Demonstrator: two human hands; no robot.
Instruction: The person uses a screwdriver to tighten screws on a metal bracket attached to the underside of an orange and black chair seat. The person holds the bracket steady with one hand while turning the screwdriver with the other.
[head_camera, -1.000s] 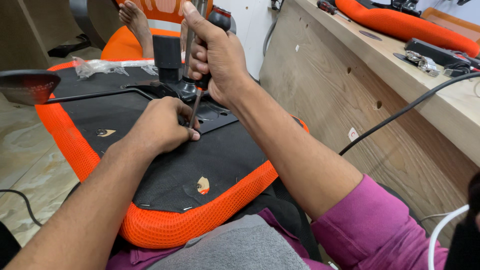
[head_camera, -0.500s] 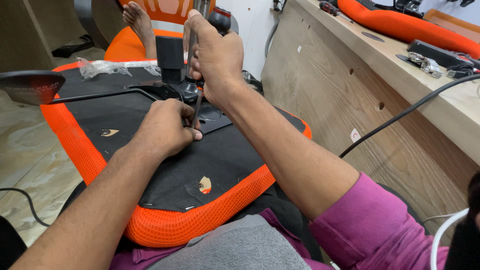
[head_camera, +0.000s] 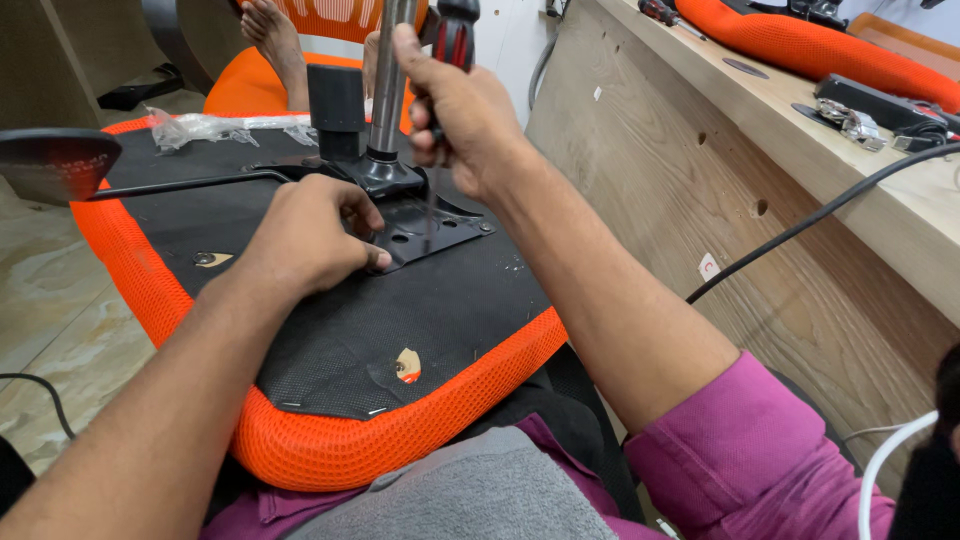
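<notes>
An upturned orange mesh chair seat (head_camera: 330, 440) with a black underside lies across my lap. A black metal mechanism plate (head_camera: 420, 225) with a grey gas-lift column (head_camera: 390, 80) is fixed on it. My right hand (head_camera: 460, 110) grips a screwdriver (head_camera: 452, 40) with a red and black handle, its thin shaft pointing down onto the plate. My left hand (head_camera: 305, 235) rests on the black underside, fingertips pressed against the plate's near edge. A black lever with a paddle end (head_camera: 55, 165) sticks out to the left.
A plywood workbench (head_camera: 720, 160) stands close on the right, with another orange seat (head_camera: 800, 45) and tools on top. A black cable (head_camera: 800, 230) hangs across its face. A crumpled plastic bag (head_camera: 205, 127) lies on the seat's far edge. Another person's bare foot (head_camera: 275, 40) shows beyond.
My right hand with the screwdriver has risen and shifted slightly; my left hand has stayed at the plate's edge. The camera view has shifted a little.
</notes>
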